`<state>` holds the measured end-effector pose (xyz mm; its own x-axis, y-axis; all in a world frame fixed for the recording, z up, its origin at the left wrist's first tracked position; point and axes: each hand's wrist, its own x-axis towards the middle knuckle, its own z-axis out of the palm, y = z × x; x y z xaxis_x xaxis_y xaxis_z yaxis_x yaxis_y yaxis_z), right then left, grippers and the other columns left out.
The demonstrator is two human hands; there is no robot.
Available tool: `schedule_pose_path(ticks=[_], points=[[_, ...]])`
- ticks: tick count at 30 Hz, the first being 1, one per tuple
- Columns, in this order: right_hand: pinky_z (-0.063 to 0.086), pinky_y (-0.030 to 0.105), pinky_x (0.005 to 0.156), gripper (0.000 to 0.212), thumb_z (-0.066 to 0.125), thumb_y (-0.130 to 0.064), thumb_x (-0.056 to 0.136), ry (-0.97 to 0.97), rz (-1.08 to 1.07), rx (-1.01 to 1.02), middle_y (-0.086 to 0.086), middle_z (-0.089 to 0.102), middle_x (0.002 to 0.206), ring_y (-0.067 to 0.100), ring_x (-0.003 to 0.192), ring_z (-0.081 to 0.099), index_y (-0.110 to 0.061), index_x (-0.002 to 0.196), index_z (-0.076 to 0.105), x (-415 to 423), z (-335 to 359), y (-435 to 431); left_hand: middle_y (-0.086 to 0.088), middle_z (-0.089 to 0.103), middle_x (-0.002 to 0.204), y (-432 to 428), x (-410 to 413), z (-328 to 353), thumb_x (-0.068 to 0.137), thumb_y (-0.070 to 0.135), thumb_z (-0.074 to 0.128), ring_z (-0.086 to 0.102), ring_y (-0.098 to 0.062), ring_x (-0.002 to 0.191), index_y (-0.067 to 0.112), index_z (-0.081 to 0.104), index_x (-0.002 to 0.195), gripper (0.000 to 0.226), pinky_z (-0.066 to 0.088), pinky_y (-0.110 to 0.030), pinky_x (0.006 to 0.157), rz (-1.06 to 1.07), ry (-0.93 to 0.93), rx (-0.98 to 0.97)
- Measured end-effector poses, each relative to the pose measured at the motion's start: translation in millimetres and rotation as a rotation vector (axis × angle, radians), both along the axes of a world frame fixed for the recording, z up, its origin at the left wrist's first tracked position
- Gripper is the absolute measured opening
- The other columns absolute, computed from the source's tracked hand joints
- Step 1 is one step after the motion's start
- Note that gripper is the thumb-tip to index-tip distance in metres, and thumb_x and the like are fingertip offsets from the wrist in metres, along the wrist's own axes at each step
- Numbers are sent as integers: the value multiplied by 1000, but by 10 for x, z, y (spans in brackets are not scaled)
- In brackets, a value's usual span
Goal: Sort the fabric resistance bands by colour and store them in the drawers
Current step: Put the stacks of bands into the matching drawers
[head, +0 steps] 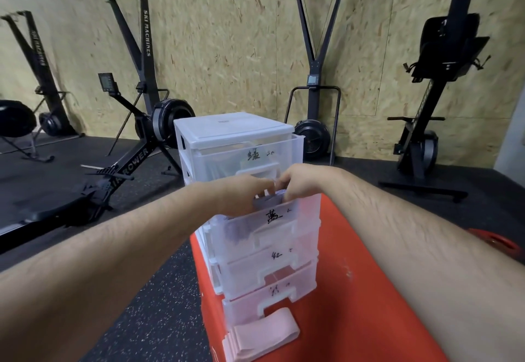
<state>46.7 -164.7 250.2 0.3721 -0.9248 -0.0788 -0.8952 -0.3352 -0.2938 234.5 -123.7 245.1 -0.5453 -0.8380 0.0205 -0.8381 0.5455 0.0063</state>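
A clear plastic drawer unit [233, 126] stands on a red box [355, 290]. Its drawers are pulled out in steps. Over the second drawer [272, 225], which bears a handwritten label, my left hand [244, 191] and my right hand [298, 180] meet, both pinching a pale lilac fabric band [270, 198] at the drawer's front rim. More purplish bands show dimly through that drawer's wall. A stack of pink bands [261, 336] lies on the red box in front of the lowest drawer [267, 299].
Black rowing and ski machines [136, 123] line the chipboard wall behind the unit. Dark speckled rubber floor [153, 305] lies to the left of the red box. A red weight plate [494, 241] lies on the floor at the right.
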Motion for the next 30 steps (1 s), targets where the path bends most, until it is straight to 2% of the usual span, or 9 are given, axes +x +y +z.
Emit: schedule_pose_path(ticks=[3, 6, 9, 11, 13, 17, 24, 27, 30], points=[[48, 28, 99, 37, 75, -23, 84, -46, 3, 50, -13, 67, 119, 9, 109, 62, -29, 120, 73, -28, 39, 30, 3, 63, 125, -4, 41, -15, 93, 14, 55, 63, -17, 104, 24, 58, 128, 36, 54, -35, 91, 47, 43, 45], [47, 23, 96, 39, 83, -34, 78, -245, -22, 35, -17, 70, 112, 3, 106, 63, -29, 115, 74, -148, 23, 123, 3, 61, 128, 50, 39, -68, 96, 17, 56, 61, -17, 109, 22, 59, 129, 34, 51, -34, 95, 94, 110, 26], [49, 23, 86, 26, 76, -34, 83, -402, -31, -217, -18, 67, 98, 1, 96, 63, -28, 108, 75, -260, -131, 310, 2, 59, 126, 304, 54, -170, 99, 25, 52, 58, -19, 111, 18, 61, 125, 28, 48, -33, 94, 55, 194, -184], [49, 28, 83, 16, 64, -32, 86, -399, -10, -476, -17, 59, 92, 6, 93, 57, -30, 100, 71, -302, -346, 483, 0, 57, 118, 506, 113, -328, 97, 23, 55, 54, -22, 110, 16, 64, 117, 23, 47, -35, 93, -26, 244, -398], [49, 34, 80, 12, 57, -31, 84, -373, -7, -583, -15, 53, 88, 9, 90, 52, -31, 93, 65, -338, -607, 654, -1, 57, 113, 708, 162, -523, 91, 25, 59, 52, -24, 109, 16, 64, 113, 24, 46, -38, 92, -45, 202, -458], [49, 40, 92, 27, 56, -27, 83, -264, -43, -562, -12, 60, 107, 14, 105, 57, -29, 109, 65, -296, -1023, 800, 2, 53, 122, 898, 169, -776, 87, 40, 56, 47, -24, 118, 18, 57, 123, 43, 43, -40, 98, 37, 34, -437], [39, 43, 109, 55, 49, -26, 90, -189, -89, -404, -11, 48, 146, 18, 135, 44, -36, 144, 45, -28, -1077, 716, 1, 37, 151, 658, 123, -836, 92, 41, 52, 33, -25, 140, 24, 33, 150, 63, 30, -40, 113, 206, 103, -242], [36, 43, 110, 55, 45, -24, 93, -187, -53, -396, -13, 46, 149, 17, 136, 44, -40, 145, 42, 48, -1097, 749, 1, 31, 158, 570, 66, -874, 92, 39, 52, 26, -25, 145, 28, 23, 154, 69, 21, -40, 119, 233, 140, -194], [30, 42, 113, 53, 46, -23, 95, -166, -29, -416, -11, 47, 149, 18, 138, 41, -35, 147, 42, 30, -1191, 869, 0, 31, 159, 626, -20, -994, 91, 37, 54, 24, -23, 148, 26, 25, 155, 70, 15, -39, 122, 173, 169, -246]])
